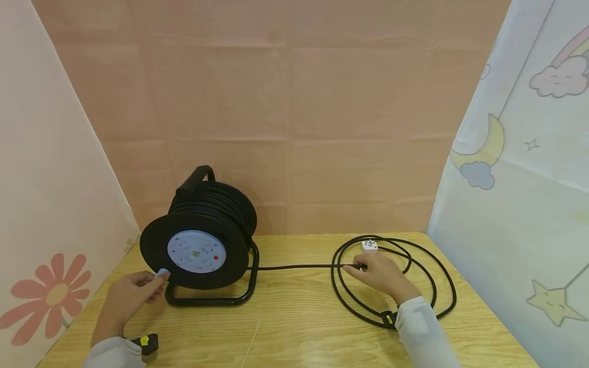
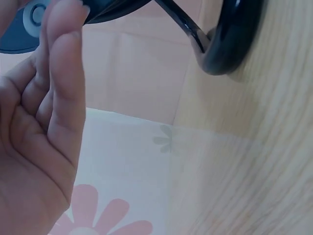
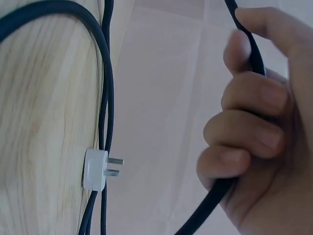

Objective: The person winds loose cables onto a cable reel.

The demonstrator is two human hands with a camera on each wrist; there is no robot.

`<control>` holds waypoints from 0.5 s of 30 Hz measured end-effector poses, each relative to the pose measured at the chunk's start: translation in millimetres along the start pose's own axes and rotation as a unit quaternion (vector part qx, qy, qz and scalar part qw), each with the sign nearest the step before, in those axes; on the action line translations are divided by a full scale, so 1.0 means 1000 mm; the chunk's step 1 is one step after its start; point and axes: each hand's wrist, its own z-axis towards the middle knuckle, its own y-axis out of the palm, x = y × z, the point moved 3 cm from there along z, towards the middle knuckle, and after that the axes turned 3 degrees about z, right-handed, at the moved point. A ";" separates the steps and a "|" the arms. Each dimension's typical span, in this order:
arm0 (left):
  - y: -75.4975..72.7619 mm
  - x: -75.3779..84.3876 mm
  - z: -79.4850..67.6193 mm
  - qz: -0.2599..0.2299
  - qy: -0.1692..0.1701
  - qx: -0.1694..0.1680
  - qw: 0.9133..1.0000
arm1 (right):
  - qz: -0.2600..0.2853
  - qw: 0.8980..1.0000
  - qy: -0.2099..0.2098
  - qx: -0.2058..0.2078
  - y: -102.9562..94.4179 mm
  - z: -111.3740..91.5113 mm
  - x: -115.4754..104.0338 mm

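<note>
A black cable reel [image 1: 158,235] with a white socket panel [image 1: 186,250] stands on its tube frame, left of centre in the head view. At the lower left of the reel's face, my left hand [image 1: 129,294] pinches a small pale knob [image 1: 161,273] between thumb and fingers. My right hand [image 1: 382,276] grips the black cable [image 1: 294,267], which stretches from the reel's base to it. In the right wrist view the fingers curl round the cable [image 3: 203,210]. Beyond this hand lies the white plug [image 1: 369,247], its metal pins showing.
Loose cable loops [image 1: 453,291] spread on the wooden table [image 1: 294,327] around and beyond my right hand. A carry handle [image 1: 193,179] tops the reel. Behind stands a pink cloth backdrop [image 1: 359,128], with patterned panels on both sides.
</note>
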 end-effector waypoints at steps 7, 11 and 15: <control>-0.007 0.004 -0.003 -0.004 -0.004 0.053 0.999 | -0.032 0.999 0.006 0.009 -0.001 -0.002 0.002; -0.008 0.005 -0.005 -0.011 -0.015 0.075 0.997 | -0.022 1.000 0.003 0.001 -0.003 -0.003 0.003; -0.010 0.007 -0.006 -0.010 -0.020 0.089 0.996 | 0.023 0.999 -0.005 -0.031 -0.005 -0.003 0.003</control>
